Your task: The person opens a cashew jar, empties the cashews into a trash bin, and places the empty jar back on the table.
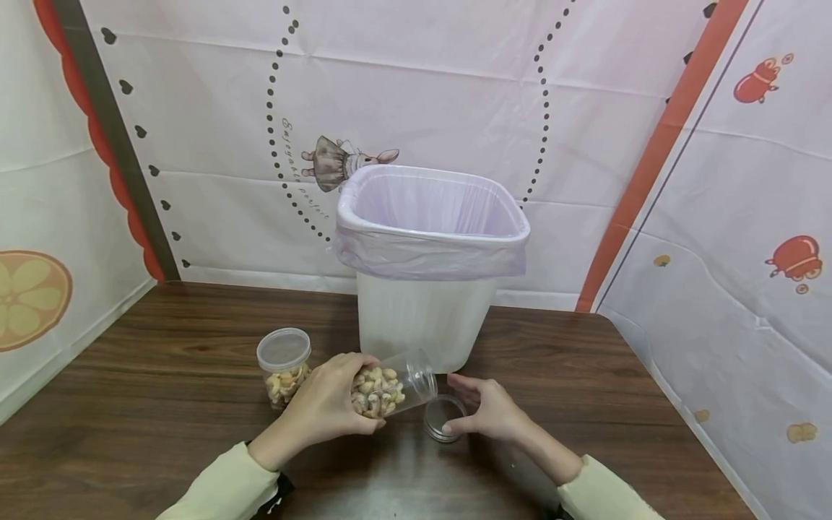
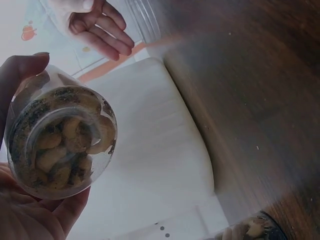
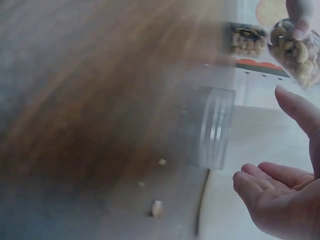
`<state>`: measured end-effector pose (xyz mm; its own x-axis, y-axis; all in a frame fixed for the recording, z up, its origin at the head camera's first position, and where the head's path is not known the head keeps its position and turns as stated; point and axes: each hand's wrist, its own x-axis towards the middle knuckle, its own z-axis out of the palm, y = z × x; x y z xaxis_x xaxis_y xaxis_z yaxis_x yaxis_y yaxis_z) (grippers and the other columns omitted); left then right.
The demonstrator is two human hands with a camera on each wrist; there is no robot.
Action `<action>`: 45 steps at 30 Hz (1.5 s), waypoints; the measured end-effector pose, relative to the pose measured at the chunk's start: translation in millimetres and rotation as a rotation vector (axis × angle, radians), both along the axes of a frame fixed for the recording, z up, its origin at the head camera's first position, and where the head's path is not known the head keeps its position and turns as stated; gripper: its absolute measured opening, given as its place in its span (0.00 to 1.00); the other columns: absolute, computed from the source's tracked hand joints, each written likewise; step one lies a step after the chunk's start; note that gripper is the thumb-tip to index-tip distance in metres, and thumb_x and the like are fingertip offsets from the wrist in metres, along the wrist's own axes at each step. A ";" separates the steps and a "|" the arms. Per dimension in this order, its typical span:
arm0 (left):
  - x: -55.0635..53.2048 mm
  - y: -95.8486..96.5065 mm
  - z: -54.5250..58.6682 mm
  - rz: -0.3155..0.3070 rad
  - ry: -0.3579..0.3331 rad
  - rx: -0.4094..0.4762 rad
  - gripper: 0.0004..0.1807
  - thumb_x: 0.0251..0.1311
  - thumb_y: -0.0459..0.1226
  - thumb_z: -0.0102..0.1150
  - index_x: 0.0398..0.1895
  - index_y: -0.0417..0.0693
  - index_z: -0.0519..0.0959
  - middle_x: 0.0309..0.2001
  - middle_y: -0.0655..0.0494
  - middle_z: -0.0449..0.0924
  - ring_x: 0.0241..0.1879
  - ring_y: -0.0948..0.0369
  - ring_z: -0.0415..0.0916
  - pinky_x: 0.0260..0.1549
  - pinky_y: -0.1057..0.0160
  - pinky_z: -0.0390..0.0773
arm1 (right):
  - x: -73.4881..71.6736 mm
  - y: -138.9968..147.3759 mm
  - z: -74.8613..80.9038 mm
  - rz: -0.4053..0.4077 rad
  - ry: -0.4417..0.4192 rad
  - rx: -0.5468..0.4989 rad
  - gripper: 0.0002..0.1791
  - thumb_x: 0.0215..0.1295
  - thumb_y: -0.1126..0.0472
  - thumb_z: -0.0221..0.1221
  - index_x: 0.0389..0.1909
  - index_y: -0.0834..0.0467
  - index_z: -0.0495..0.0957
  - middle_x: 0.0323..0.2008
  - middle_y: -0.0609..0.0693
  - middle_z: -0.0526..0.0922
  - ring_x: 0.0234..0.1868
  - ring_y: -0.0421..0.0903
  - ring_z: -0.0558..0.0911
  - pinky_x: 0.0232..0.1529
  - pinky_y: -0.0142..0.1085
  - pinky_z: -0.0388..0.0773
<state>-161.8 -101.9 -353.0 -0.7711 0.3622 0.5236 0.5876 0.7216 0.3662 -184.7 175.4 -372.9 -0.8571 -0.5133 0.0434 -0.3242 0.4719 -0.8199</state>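
My left hand (image 1: 328,397) grips a clear plastic jar (image 1: 411,377) of cashews (image 1: 377,390), fingers and thumb around its base end. The jar lies tilted on its side, its uncapped mouth toward the right; the nuts sit in its lower half. In the left wrist view the jar's round bottom (image 2: 62,145) faces the camera. A clear screw lid (image 3: 217,129) with a ridged side rests on the table. Beside it my right hand (image 1: 490,412) is spread, and the right wrist view shows a gap between its fingertips (image 3: 242,182) and the lid.
A second jar (image 1: 284,350) of cashews, capped, stands behind the left hand. A white bin (image 1: 422,310) with a pale purple liner (image 1: 429,256) stands at the back of the brown wooden table (image 1: 162,397). Small crumbs (image 3: 157,209) lie near the lid. Printed cloth (image 1: 442,87) hangs behind.
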 end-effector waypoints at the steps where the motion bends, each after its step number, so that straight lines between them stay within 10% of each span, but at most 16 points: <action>1: 0.4 -0.6 0.5 0.003 0.006 0.007 0.39 0.19 0.50 0.76 0.44 0.50 0.76 0.38 0.61 0.78 0.36 0.66 0.74 0.34 0.65 0.76 | 0.1 1.0 1.5 0.006 -0.001 -0.011 0.43 0.46 0.60 0.70 0.61 0.75 0.61 0.60 0.69 0.66 0.60 0.62 0.67 0.57 0.48 0.67; 25: 0.8 -26.7 40.9 -0.003 0.049 0.083 0.42 0.21 0.47 0.78 0.48 0.44 0.75 0.42 0.53 0.79 0.39 0.60 0.75 0.37 0.59 0.77 | -1.9 36.2 71.1 -0.111 0.033 -0.173 0.34 0.58 0.63 0.60 0.63 0.70 0.61 0.61 0.66 0.66 0.63 0.61 0.65 0.59 0.48 0.64; 45: -0.7 -49.2 67.3 0.053 0.047 0.059 0.41 0.24 0.44 0.78 0.50 0.43 0.74 0.46 0.47 0.79 0.39 0.54 0.77 0.37 0.55 0.77 | -13.3 46.4 116.6 -0.294 0.054 -0.233 0.32 0.64 0.56 0.56 0.66 0.65 0.59 0.62 0.59 0.67 0.64 0.49 0.66 0.52 0.21 0.68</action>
